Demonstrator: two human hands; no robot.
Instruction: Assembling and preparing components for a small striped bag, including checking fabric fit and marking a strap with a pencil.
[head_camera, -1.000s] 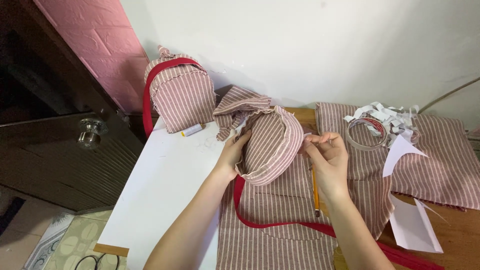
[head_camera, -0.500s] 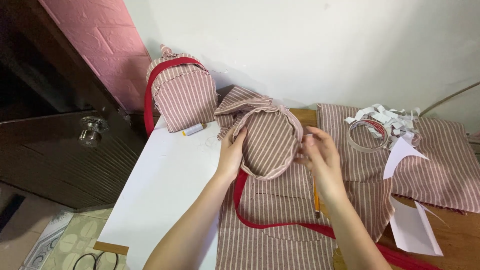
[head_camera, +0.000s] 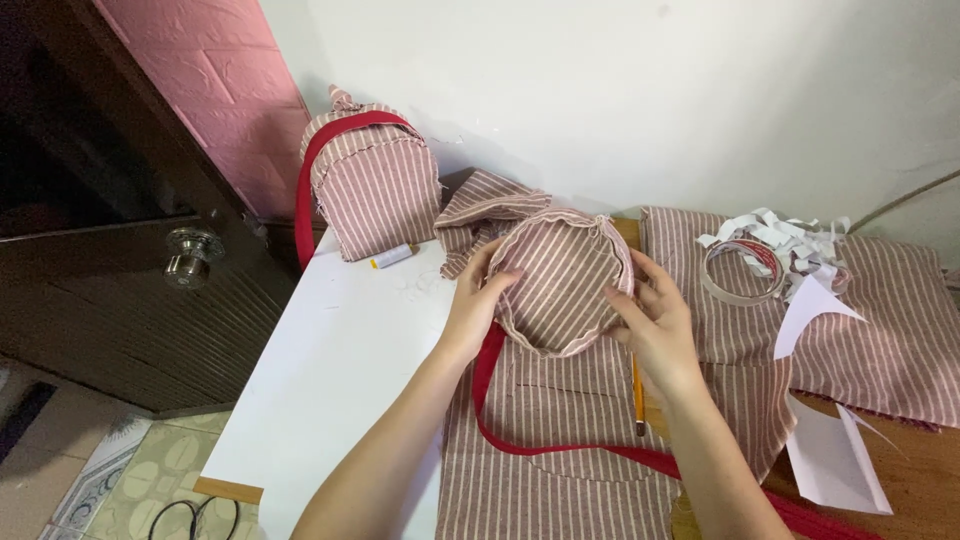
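Observation:
Both hands hold up a round piece of red-and-white striped fabric (head_camera: 562, 280) with a raised rim, its flat face toward me. My left hand (head_camera: 473, 305) grips its left edge and my right hand (head_camera: 655, 320) grips its right edge. Under it lies more striped cloth (head_camera: 560, 440) with a red strap (head_camera: 560, 445) curving across it. A yellow pencil (head_camera: 637, 395) lies beside my right hand.
A small striped backpack (head_camera: 375, 185) with red trim stands against the wall, a thread spool (head_camera: 392, 257) before it. A tape roll (head_camera: 742, 272), paper scraps (head_camera: 790, 235) and white paper pieces (head_camera: 835, 460) lie at right. The white tabletop (head_camera: 330, 380) is at left, scissors (head_camera: 195, 518) on the floor, a door knob (head_camera: 192, 250).
The bundled striped piece has been turned and opened out, so its round flat face now points toward me. Both hands shifted to its left and right edges.

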